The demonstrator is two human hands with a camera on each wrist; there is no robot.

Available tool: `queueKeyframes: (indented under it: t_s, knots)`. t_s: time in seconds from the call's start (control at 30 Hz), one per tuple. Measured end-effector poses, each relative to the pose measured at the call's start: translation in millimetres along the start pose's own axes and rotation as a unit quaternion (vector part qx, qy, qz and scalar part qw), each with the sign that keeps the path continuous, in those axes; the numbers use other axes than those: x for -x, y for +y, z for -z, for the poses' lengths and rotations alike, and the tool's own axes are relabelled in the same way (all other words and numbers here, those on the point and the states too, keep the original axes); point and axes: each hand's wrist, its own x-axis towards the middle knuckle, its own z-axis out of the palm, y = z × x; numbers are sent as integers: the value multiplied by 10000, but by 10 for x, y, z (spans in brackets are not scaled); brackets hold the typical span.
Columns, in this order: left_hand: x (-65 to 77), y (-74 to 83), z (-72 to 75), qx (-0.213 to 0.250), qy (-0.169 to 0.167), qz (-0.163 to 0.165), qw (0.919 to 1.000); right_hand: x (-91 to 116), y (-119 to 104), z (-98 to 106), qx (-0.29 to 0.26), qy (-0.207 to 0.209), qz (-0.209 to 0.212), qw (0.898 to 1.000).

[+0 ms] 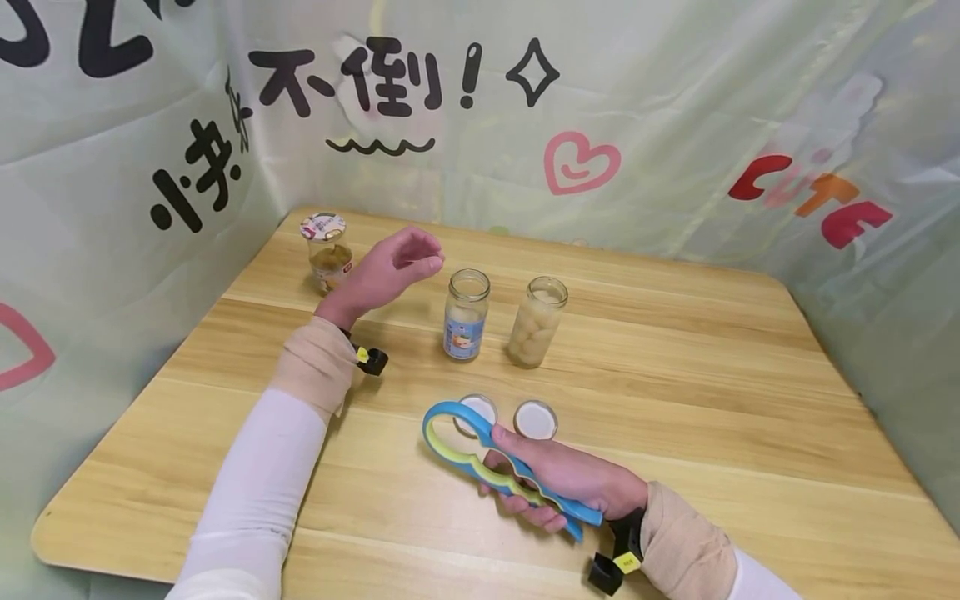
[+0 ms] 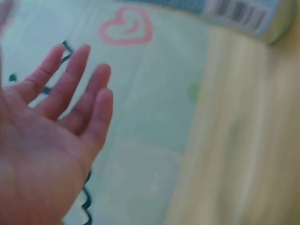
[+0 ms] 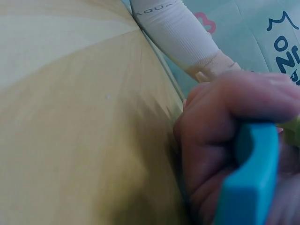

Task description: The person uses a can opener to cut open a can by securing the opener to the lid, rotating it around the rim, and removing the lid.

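My right hand [image 1: 577, 475] grips a blue and green jar opener [image 1: 461, 408], its loop pointing left over the table. In the right wrist view curled fingers wrap the blue handle [image 3: 248, 178]. My left hand [image 1: 393, 271] is raised, holding nothing, its fingers loosely bent; the left wrist view shows the bare palm [image 2: 42, 140]. It is between a lidded jar [image 1: 327, 254] and a lidless glass jar with a blue label [image 1: 464, 329]. To the right of that jar is another lidless jar [image 1: 536, 325] filled with pale round pieces.
Two lids lie white side up on the wooden table [image 1: 712, 400]: one lid [image 1: 536, 419] beside the opener, the other lid [image 1: 480, 408] partly behind its loop. Printed fabric walls [image 1: 667, 108] rise along the table's back and sides.
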Motion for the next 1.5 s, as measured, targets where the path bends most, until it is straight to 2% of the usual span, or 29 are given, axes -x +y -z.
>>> queueKeyframes:
  t_s: [0.17,0.33,0.5,0.6,0.77,0.83,0.87,0.97,1.03,1.17,1.23,1.3,1.33,1.5]
  knots:
    - [67,106,174,-412,881,342,9947,-4,3,-2,-47,-94,38,9999]
    - [75,5,364,-230,1655,611,9841,-4,1,-6,-48,-117,34,9999]
    - [92,-35,481,-43,2414,464,9693,-5,-11,-10,-45,-152,44,9999]
    - [99,-14,513,-33,2877,331,9572,-8,-10,-12,-23,-142,55,9999]
    - [182,318,478,-35,3545,34,9351,-15,-4,-5,3,-132,70,9999]
    - [221,422,470,-54,3680,-14,9298,-18,-5,0,-2,-131,84,9999]
    - [227,417,481,-67,3714,-14,9285,-20,-5,3,-3,-131,89,9999]
    - [244,351,527,-31,3757,113,9267,-23,-3,4,-15,-134,92,9999]
    - [253,297,554,15,3853,210,9226,-21,-5,10,-36,-163,80,9998]
    - [230,134,614,-5,4225,291,9059,2,-26,36,-40,-206,65,9998]
    - [208,27,648,-48,4308,373,9017,15,-40,50,-47,-217,60,9997]
    - [192,-82,675,-62,4289,478,9021,27,-54,62,-54,-225,61,9997]
    - [185,-127,685,2,4213,582,9051,34,-63,64,-70,-239,58,9997]
    - [156,-279,667,789,3742,1062,9178,62,-105,78,-117,-315,46,9994]
